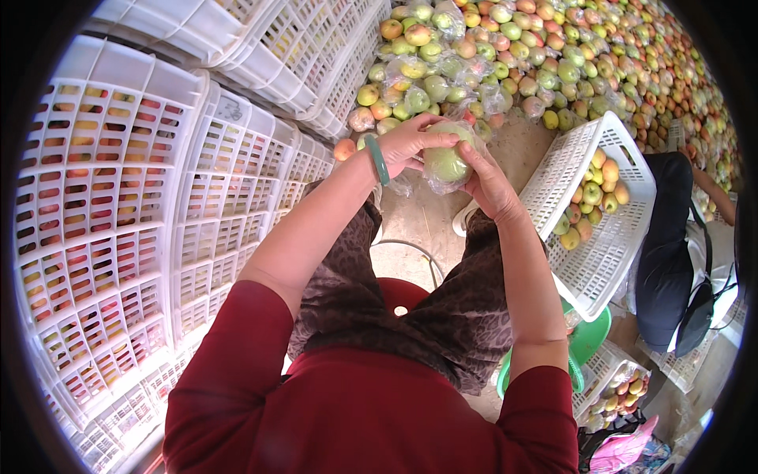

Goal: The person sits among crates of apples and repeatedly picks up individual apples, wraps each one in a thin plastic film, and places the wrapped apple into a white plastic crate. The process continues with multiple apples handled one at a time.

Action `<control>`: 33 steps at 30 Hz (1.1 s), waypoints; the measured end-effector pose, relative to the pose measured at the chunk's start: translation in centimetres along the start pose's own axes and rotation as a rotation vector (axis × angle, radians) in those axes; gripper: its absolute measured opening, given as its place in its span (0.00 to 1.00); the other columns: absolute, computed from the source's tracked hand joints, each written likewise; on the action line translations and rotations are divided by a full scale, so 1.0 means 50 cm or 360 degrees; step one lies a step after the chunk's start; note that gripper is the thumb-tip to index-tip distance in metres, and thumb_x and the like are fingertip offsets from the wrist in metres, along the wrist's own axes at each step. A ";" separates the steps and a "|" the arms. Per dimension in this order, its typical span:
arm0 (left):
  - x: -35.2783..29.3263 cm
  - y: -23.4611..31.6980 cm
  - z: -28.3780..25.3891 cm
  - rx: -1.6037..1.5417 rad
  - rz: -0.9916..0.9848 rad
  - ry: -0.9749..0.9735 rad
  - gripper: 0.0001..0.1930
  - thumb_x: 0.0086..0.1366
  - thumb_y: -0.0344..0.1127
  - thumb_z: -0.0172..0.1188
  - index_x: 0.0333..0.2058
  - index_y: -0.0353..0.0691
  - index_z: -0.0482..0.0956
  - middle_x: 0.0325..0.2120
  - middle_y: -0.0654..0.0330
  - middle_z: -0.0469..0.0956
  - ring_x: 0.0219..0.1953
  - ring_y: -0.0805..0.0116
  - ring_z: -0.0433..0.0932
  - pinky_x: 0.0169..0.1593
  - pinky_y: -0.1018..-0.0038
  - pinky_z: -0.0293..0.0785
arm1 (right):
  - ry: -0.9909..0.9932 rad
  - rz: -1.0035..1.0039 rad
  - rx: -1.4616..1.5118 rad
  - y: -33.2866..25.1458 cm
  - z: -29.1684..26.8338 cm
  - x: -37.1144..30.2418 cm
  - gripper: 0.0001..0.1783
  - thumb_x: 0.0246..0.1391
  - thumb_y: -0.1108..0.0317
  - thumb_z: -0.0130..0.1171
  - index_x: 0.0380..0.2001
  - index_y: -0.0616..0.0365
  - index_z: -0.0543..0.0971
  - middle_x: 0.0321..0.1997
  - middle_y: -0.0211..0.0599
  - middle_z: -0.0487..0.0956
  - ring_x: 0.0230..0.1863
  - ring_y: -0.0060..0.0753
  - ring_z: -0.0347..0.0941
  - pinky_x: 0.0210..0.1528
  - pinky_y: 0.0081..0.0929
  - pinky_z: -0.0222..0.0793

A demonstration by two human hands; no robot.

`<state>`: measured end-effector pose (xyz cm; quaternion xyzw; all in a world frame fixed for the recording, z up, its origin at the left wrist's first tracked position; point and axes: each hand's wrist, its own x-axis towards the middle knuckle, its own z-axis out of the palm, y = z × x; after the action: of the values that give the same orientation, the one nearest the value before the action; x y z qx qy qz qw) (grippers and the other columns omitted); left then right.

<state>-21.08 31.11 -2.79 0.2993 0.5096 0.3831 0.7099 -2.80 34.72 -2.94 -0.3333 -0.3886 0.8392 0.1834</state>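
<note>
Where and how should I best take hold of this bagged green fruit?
Probably take the bagged green fruit by its rounded sides, left hand from the left, right hand from the right, rather than by the clear bag alone. The fruit makes a broad, rounded bulge, while the bag wrinkles loosely around it.

Dark red top (pixel 371 411) worn, plain all over. Left sleeve (pixel 225 340) and right sleeve (pixel 543 411) cut short, both same red as top, both ended near elbows. Round green bangle (pixel 377 160) worn at wrist of left arm (pixel 316 225), smooth and a bit shiny. Right arm (pixel 537 284) not covered below sleeve. Baggy trousers (pixel 478 292) worn, grey-brown, printed with dark leopard spots. Trouser cloth creased in soft folds.
</note>
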 end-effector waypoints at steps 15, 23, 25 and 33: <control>0.038 -0.078 -0.066 -0.0867 -0.0123 -0.0191 0.22 0.63 0.49 0.46 0.52 0.44 0.67 0.47 0.59 0.72 0.48 0.63 0.71 0.48 0.60 0.70 | 0.0644 -0.0940 -0.1537 0.024 -0.013 0.032 0.24 0.38 0.61 0.67 0.39 0.59 0.71 0.42 0.41 0.72 0.43 0.41 0.71 0.42 0.36 0.69; 0.038 -0.083 -0.083 -0.0622 -0.0092 0.0030 0.30 0.62 0.54 0.51 0.58 0.45 0.60 0.56 0.62 0.63 0.58 0.62 0.61 0.59 0.57 0.61 | 0.0479 -0.0642 -0.1387 0.021 0.001 0.061 0.12 0.35 0.65 0.66 0.24 0.60 0.77 0.30 0.47 0.78 0.34 0.48 0.75 0.38 0.36 0.70; 0.033 -0.083 -0.066 -0.0548 -0.0104 0.0234 0.28 0.63 0.54 0.50 0.57 0.47 0.61 0.55 0.63 0.65 0.56 0.65 0.62 0.55 0.60 0.63 | 0.0537 -0.0697 -0.1418 0.032 0.006 0.070 0.09 0.38 0.67 0.64 0.22 0.61 0.78 0.26 0.49 0.78 0.32 0.47 0.76 0.37 0.36 0.71; 0.025 -0.086 -0.048 -0.0469 -0.0074 0.0512 0.24 0.63 0.53 0.50 0.54 0.49 0.65 0.52 0.67 0.67 0.55 0.66 0.63 0.54 0.58 0.63 | 0.0598 -0.0977 -0.1850 0.034 0.015 0.047 0.09 0.44 0.70 0.54 0.29 0.64 0.79 0.33 0.51 0.78 0.37 0.49 0.76 0.38 0.36 0.74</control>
<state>-22.10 29.98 -7.65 0.1156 0.5616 0.4798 0.6641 -5.09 34.58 -4.89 -0.3923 -0.8146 0.3322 0.2686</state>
